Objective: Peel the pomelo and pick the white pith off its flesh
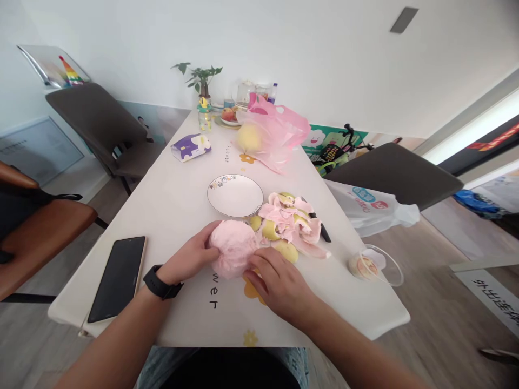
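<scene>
A peeled pomelo (pixel 232 246), pale pink and round, is between my two hands just above the near part of the table. My left hand (pixel 195 253) wraps round its left side, thumb across the front. On the right side, the fingers of my right hand (pixel 272 276) are bent and pinch at its surface. Right of the fruit lies a heap of pomelo peel (pixel 290 219), pink inside and yellow-green outside. A knife with a black handle (pixel 324 232) lies partly under that heap. Beyond the fruit sits a white plate (pixel 235 195) with a patterned rim.
A phone (pixel 118 278) lies at the table's left edge, a clear cup (pixel 371 266) at the right edge. Farther back are a tissue pack (pixel 191 147), a pink plastic bag (pixel 275 129) with a yellow fruit, and a potted plant (pixel 204 81). Chairs (pixel 389 173) flank the table.
</scene>
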Available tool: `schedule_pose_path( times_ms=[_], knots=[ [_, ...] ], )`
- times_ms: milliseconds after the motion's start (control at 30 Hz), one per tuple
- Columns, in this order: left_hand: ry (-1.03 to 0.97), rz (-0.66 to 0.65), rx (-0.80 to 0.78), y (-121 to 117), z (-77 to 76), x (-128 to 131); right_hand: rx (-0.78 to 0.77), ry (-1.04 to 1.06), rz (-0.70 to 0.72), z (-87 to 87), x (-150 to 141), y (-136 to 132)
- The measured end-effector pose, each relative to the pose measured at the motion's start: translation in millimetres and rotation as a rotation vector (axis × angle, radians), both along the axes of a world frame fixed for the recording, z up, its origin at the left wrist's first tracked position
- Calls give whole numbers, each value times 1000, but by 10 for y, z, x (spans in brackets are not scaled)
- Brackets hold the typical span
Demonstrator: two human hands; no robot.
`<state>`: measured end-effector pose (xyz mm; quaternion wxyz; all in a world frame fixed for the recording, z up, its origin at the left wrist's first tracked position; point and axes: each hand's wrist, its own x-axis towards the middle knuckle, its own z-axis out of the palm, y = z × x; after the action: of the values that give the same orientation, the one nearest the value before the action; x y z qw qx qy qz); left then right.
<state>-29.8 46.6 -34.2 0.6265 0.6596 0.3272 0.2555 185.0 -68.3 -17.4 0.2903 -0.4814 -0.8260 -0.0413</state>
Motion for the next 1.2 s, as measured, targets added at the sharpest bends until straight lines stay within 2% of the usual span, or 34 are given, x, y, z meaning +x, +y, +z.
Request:
schedule_pose_path(
  times_ms=[333,600,767,900,1000,1067,1133,1200],
  knots=[
    [33,19,-10,-26,35,13,-50,-48,59,8,-4,17],
    [-16,-17,-19,12,13,-3,15,118,-46,-77,-92,-51],
    [-20,-23,-29,29,2,-11,-22,4,42,-85,-67,-72],
    [-47,-31,-42,37,-6,-17,-83,-149,157,-146,135,-111],
    [-50,-37,-43,37,-15,-22,-151,-228,93,-192,372,-102],
    [-39,-33,-33,35,-21,-24,-270,-258,24,-178,495,-75],
    [-25,-25,-24,30,-24,-24,-397,-165,-65,-126,533,-49],
    [-13,-20,-22,25,-20,-21,-518,70,-173,-67,470,-36]
  ],
)
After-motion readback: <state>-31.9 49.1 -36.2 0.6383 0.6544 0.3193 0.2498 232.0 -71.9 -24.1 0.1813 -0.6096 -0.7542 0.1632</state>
